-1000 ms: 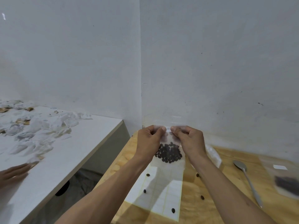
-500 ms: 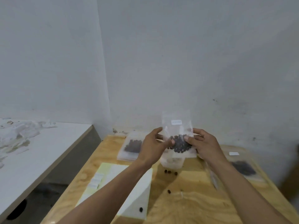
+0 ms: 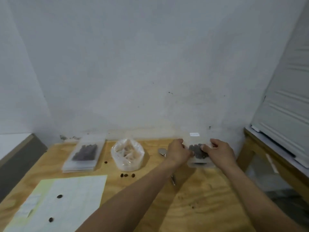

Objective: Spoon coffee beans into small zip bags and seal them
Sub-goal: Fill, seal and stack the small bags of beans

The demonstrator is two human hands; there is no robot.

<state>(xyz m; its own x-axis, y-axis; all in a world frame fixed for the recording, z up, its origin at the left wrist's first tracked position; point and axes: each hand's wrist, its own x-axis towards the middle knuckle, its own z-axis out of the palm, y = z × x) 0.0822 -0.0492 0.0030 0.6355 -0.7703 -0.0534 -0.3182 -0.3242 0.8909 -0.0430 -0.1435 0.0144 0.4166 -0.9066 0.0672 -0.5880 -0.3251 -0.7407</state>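
My left hand (image 3: pixel 178 152) and my right hand (image 3: pixel 217 152) both grip a small clear zip bag (image 3: pixel 198 150) with dark coffee beans in it, low over the right rear of the wooden table (image 3: pixel 150 206). The bag rests on or just above other clear bags there. A metal spoon (image 3: pixel 163 152) lies left of my left hand, its handle partly hidden under my forearm. A crumpled open plastic bag (image 3: pixel 127 154) stands at the table's middle rear. At the left rear lies a stack of clear bags (image 3: pixel 84 154), the top one filled with beans.
A sheet of paper (image 3: pixel 63 206) lies at the front left with two loose beans on it. Several stray beans (image 3: pixel 127 175) lie near the crumpled bag. White walls stand close behind. A wooden frame with a white panel (image 3: pixel 274 148) is at the right.
The view has swung right. Both hands carried the filled zip bag from in front of the wall, down and to the right rear of the table.
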